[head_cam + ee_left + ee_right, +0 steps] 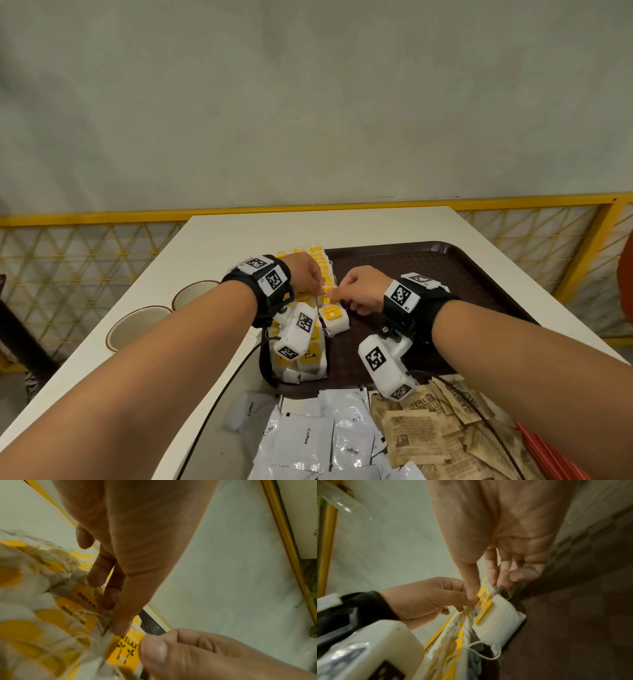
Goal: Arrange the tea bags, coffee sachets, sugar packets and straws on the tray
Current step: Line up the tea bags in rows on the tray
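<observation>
A: How many trays, and what lies on it?

B: One dark brown tray (445, 270) on the white table (219, 240). A row of white tea bags (310, 359) with yellow tags runs along its left edge; they overlap too much to count. One tea bag (334, 317) lies just to the right of that row, on the tray.

A: And the hands?

B: Two, meeting over the row. The left hand (305, 275) pinches string and tags with thumb and fingertips; the right hand (359, 287) pinches a yellow tag (124, 649) between thumb and fingers.

A: Off the tray?

B: Near its front edge lies a heap of white coffee sachets (308, 438), and to their right a heap of brown sugar packets (421, 435); neither can be counted. Left of the tray stand two paper cups (137, 325).
</observation>
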The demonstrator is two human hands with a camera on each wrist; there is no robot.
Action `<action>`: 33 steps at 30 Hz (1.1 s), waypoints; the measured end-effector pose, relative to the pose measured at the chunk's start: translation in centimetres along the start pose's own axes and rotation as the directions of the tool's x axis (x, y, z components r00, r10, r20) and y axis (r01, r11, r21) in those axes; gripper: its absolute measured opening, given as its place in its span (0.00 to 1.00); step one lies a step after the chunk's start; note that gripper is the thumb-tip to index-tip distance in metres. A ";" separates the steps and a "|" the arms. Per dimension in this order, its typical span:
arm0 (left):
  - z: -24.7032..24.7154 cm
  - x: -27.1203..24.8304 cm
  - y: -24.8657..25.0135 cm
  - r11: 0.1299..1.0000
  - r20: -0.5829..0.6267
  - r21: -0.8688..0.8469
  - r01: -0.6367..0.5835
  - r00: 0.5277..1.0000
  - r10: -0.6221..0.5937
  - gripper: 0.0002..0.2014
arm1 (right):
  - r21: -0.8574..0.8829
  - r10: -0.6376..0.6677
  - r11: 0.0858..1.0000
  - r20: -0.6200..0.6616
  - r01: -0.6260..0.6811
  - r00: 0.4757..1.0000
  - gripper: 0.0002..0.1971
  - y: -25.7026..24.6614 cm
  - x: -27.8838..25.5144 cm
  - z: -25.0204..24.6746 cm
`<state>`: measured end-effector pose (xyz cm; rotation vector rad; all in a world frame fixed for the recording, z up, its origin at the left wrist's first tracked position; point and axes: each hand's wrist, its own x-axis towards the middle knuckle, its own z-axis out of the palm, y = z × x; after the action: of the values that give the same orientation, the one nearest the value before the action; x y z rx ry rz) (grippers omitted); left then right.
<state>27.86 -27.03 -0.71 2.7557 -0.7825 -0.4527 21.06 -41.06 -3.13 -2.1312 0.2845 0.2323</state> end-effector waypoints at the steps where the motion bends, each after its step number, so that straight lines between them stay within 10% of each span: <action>1: 0.1 0.1 -0.1 1.000 -0.002 0.002 0.007 1.000 -0.007 0.11 | -0.070 0.021 0.997 0.053 -0.017 0.998 0.13 -0.2 -0.4 -0.2; 14: 0.1 -0.1 -0.4 1.000 -0.056 -0.023 0.017 0.998 -0.018 0.08 | 0.221 0.046 0.974 0.041 -0.054 0.998 0.15 -0.1 -1.3 0.1; 33: 0.1 0.1 0.6 0.988 0.025 0.141 0.056 0.998 -0.060 0.15 | 0.003 -0.098 0.995 0.053 0.098 0.994 0.14 1.0 -1.6 0.1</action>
<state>27.65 -27.59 -0.66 2.9147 -0.7694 -0.4668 19.25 -41.39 -3.57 -2.1286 0.1484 0.2308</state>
